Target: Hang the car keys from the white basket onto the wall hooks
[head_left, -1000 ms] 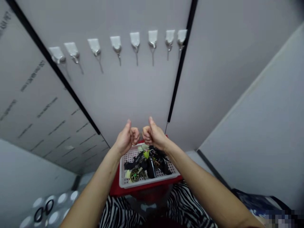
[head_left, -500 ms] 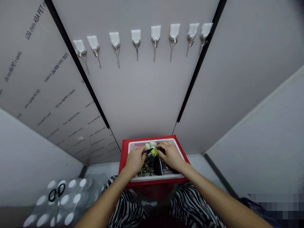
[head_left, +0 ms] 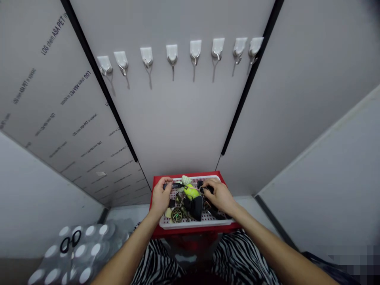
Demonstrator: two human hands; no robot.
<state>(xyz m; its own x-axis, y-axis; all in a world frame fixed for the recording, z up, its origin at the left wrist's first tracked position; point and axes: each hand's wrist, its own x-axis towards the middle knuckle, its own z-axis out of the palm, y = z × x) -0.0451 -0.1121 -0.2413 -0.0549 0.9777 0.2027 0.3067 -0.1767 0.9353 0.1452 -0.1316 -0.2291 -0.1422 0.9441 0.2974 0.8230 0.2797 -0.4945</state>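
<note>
Over a white plastic basket (head_left: 194,225) of keyrings, my left hand (head_left: 160,200) pinches a black strap (head_left: 177,185) with white lettering. My right hand (head_left: 222,197) is closed on a black key fob (head_left: 209,189), with a metal ring beside its fingertips. A thin pink cord runs between the strap and the ring. Below it lies a bright yellow-green piece (head_left: 192,192). A pale green checked charm (head_left: 186,180) sits at the basket's back. Nearer me are a black pouch (head_left: 196,208) and a gold wheel-shaped charm (head_left: 177,215). The right fingertips partly hide the fob.
The basket rests on a red stool (head_left: 156,180) close to my knees. Several white hooks (head_left: 195,48) line the panel ahead. Shrink-wrapped bottles (head_left: 80,250) stand at lower left with black-handled scissors (head_left: 71,241) on top. Walls (head_left: 320,170) close in on both sides.
My hands have moved apart, the left one leftward and the right one slightly right. The lettered strap now stretches out between them, and more of the basket's contents shows.
</note>
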